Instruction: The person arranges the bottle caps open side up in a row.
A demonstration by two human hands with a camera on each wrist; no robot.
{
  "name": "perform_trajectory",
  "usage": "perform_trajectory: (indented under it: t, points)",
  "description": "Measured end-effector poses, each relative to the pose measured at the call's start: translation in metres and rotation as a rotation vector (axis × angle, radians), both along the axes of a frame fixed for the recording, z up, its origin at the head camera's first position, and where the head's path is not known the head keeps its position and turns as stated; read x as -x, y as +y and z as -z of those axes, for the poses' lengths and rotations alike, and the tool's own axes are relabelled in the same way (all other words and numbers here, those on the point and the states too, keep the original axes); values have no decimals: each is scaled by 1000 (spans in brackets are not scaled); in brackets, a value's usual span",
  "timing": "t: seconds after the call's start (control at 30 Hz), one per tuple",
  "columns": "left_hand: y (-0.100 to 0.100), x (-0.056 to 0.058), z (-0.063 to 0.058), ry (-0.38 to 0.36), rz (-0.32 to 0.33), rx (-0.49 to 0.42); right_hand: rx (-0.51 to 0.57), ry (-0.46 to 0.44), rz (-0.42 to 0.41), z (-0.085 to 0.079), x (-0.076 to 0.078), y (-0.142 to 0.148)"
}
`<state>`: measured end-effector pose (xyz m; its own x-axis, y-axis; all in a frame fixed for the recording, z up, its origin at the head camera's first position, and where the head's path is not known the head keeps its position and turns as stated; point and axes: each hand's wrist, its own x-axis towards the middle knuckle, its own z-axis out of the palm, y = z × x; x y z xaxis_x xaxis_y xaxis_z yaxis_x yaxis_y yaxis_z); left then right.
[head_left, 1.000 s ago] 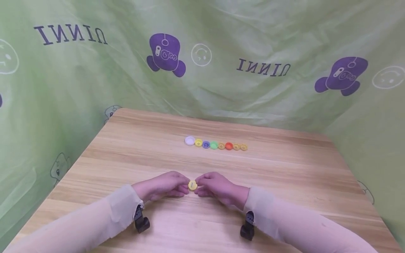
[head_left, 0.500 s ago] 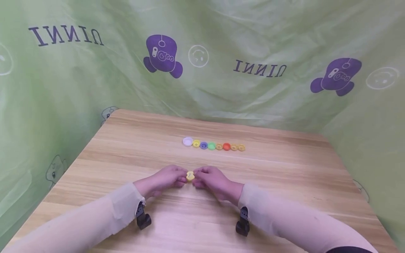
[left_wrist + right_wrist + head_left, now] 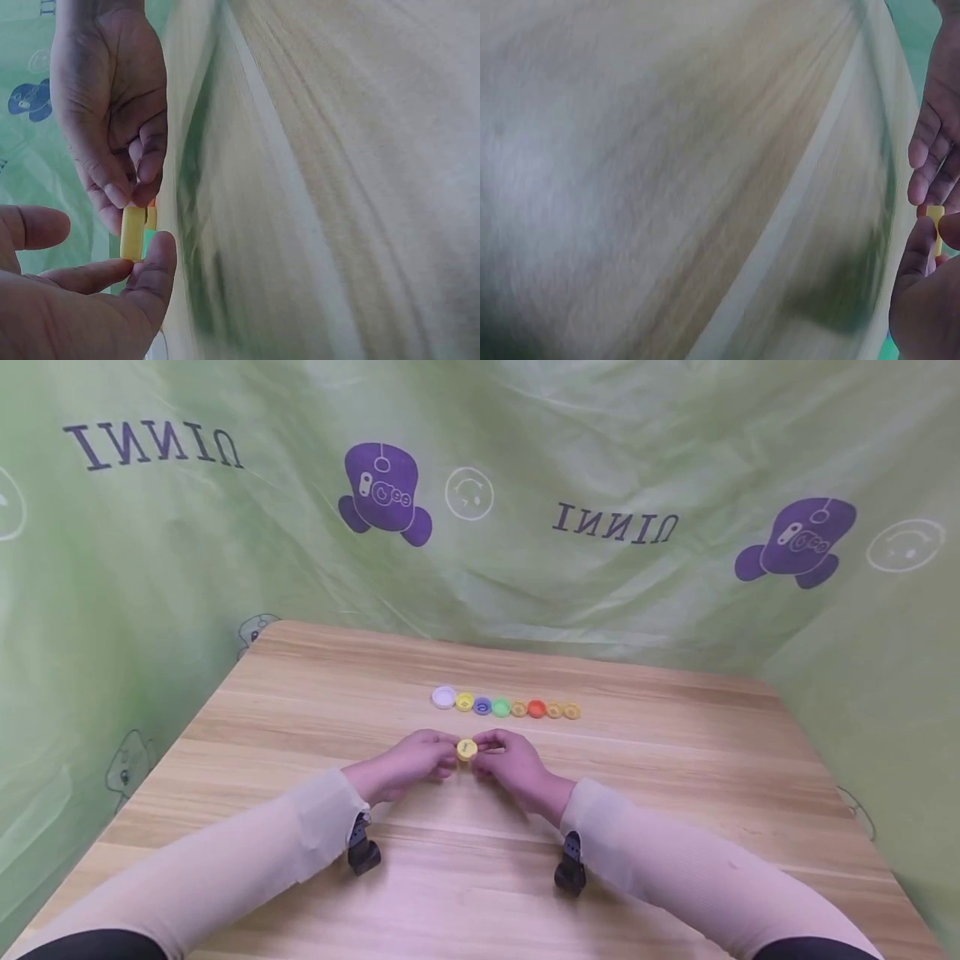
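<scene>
A small round yellow bottle cap [image 3: 467, 749], with a blue mark on its face, is held above the table between my two hands. My right hand [image 3: 517, 768] pinches its right side between thumb and finger. My left hand [image 3: 412, 764] reaches it from the other side. In the left wrist view a left fingertip [image 3: 129, 264] touches the edge of the cap [image 3: 133, 234], while the left thumb [image 3: 41, 227] stands apart from it. In the right wrist view the cap [image 3: 934, 217] shows only partly, between the right fingers.
Behind my hands a row of several bottle caps lies on the wooden table [image 3: 337, 693]. It runs from a white cap [image 3: 443, 697] through yellow, blue, green and red [image 3: 536, 708] ones to amber caps [image 3: 572, 711] at the right. Green printed cloth [image 3: 525, 593] hangs behind.
Both hands have moved forward with the yellow cap, nearer the row. The cap has shifted slightly right, and more of its face shows now than half a second ago. The row itself looks unchanged.
</scene>
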<state>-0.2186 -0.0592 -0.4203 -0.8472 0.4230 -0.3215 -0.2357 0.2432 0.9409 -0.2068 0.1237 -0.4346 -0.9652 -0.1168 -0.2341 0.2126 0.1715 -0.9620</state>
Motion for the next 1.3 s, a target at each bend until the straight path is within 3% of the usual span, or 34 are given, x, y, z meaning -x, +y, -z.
perform_trajectory:
  t: [0.23,0.63,0.8,1.0,1.17,1.3]
  points:
    - [14,10,0,46,14,47,-9,14,41,1,8,11]
    - [42,19,0,97,-10,58,-170,74,94,-3,16,27]
    - [51,22,3,70,-28,10,-242,122,98,1,15,32]
    - [57,26,1,45,-40,-40,-311,192,101,-5,17,36]
    - [67,32,-3,65,-54,-82,-235,193,153,-11,26,42]
    - [77,37,-7,98,-124,-85,-100,143,202,-16,34,48]
